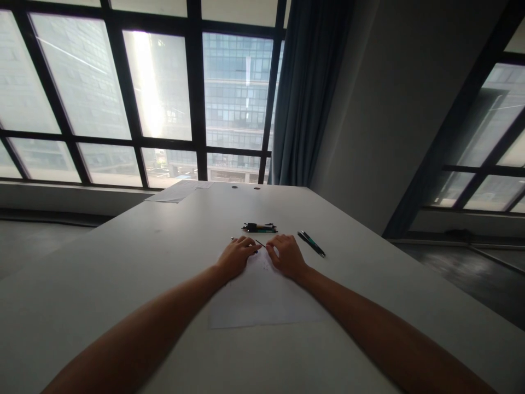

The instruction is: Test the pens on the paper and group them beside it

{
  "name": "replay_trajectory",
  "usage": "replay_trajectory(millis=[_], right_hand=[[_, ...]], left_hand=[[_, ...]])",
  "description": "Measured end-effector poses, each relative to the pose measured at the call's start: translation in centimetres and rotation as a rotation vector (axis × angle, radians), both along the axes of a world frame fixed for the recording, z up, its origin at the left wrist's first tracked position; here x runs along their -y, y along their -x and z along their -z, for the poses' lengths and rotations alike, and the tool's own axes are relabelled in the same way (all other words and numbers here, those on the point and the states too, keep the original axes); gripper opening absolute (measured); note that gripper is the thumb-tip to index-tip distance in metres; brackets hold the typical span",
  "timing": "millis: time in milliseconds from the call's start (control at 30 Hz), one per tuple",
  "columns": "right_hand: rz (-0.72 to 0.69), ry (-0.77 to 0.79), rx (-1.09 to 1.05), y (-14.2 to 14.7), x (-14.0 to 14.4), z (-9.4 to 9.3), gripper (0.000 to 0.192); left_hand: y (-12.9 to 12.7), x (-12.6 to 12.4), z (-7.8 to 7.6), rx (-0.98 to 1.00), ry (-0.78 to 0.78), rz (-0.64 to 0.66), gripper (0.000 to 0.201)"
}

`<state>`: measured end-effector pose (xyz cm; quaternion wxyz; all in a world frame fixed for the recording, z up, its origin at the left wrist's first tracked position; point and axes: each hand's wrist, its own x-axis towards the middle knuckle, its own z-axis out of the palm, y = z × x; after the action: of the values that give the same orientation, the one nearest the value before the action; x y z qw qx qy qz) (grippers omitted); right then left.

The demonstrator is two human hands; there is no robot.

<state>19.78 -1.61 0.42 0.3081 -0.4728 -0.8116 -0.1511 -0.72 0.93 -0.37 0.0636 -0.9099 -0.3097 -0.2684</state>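
Note:
Over a white sheet of paper [266, 306], my two hands are close together. My right hand [287, 255] pinches a thin dark stick [261, 243], which looks like a pen refill and points toward my left fingers. My left hand [238, 256] is closed, its fingers curled near the stick's far end. A small dark blue bit shows under its fingertips and a small shiny tip beyond its knuckles; what it holds is too small to make out. Just beyond my hands lies a bunch of dark pens [260, 227]. Two more pens [311, 244] lie right of my right hand.
The long white table [172, 290] reaches toward the windows [238, 93]. More paper sheets [176, 191] lie at its far left edge. Two dark round holes are at the far end. A blue-grey curtain [307, 98] and a wall stand behind on the right.

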Motion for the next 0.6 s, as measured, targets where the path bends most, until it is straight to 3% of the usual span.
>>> replay_trajectory(millis=[200,333,500,600], right_hand=[[0.048,-0.006,-0.045,-0.1,-0.2,0.1,0.017],[0.08,-0.005,-0.245,-0.7,-1.0,0.4,0.019],[0.165,-0.013,-0.606,-2.3,-2.3,0.8,0.024],[0.202,-0.012,-0.684,-2.9,-2.7,1.0,0.025]], left_hand=[[-0.1,-0.3,0.3,0.072,0.127,0.044,0.041],[0.0,-0.3,0.5,0.101,0.187,0.023,0.048],[0.4,-0.2,0.1,0.307,0.161,-0.102,0.05],[0.6,-0.4,-0.2,0.459,0.145,-0.204,0.043]])
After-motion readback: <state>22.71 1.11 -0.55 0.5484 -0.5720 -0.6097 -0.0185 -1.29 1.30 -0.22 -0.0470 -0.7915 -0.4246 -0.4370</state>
